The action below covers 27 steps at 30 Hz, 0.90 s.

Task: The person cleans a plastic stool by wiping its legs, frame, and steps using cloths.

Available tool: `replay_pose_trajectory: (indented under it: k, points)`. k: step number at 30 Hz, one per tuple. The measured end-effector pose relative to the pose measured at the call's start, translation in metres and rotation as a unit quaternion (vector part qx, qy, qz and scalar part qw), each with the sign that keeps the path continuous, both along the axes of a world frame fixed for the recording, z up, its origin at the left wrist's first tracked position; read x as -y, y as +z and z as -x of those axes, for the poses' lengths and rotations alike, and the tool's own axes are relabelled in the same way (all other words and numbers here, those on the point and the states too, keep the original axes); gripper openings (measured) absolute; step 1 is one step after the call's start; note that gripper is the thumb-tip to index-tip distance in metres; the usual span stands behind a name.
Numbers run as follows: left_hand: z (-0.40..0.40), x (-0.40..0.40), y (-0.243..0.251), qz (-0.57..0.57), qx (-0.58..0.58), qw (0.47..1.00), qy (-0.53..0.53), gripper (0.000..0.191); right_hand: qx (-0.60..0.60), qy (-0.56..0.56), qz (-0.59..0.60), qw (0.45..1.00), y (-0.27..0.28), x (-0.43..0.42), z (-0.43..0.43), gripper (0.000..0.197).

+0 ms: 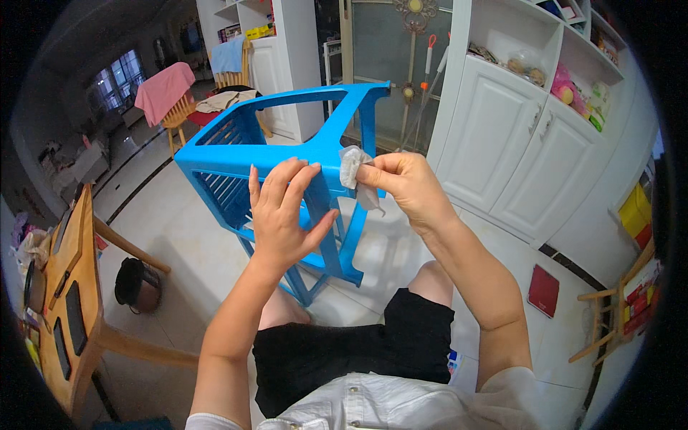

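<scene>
A blue plastic chair (317,150) stands tipped over in front of me, its slatted panel (231,129) on the left and leg ends on the right. The fingers of my left hand (285,209) are spread against its near edge, thumb apart and pointing right, with nothing held. Between the thumb and fingers of my right hand (408,185) is a crumpled white wipe or tissue (352,166). It touches the chair's frame at the corner, and a loose end hangs below. My left hand and forearm hide part of the chair's near side.
At left is a wooden table (88,269) with dark flat devices on it; a dark bin (137,285) stands on the floor beyond. White cabinets (494,129) line the right. A red flat object (543,291) lies on the tiles near a small wooden chair (607,317).
</scene>
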<state>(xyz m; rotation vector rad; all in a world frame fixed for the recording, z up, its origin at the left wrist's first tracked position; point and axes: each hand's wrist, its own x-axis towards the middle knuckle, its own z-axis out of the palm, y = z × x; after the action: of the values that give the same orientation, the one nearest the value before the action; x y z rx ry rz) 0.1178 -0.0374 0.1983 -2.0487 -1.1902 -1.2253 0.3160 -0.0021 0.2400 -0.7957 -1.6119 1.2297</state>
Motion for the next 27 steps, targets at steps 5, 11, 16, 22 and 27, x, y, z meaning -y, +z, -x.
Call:
replay_pose_trajectory:
  k: [5,11,16,22,27]
  points:
    - [-0.001,-0.001,-0.004,-0.01,0.002,1.0,0.009,0.067,0.134,-0.093,-0.178,0.97,0.007,0.006,-0.002,0.019]
    - [-0.003,-0.003,-0.004,-0.014,-0.005,1.0,0.026,0.066,0.154,-0.146,-0.371,0.904,0.01,0.01,0.002,0.015]
    - [-0.005,-0.003,-0.006,-0.021,0.01,0.999,0.025,0.067,0.136,-0.137,-0.438,0.878,0.003,0.012,0.004,0.012]
    - [-0.004,-0.009,-0.015,-0.011,0.02,1.0,0.008,0.067,0.182,-0.158,-0.461,0.854,-0.016,0.012,-0.002,0.011]
    - [-0.01,-0.012,-0.069,-0.05,0.244,0.967,-0.062,0.072,0.168,-0.177,-0.437,0.866,-0.021,0.012,-0.008,0.009]
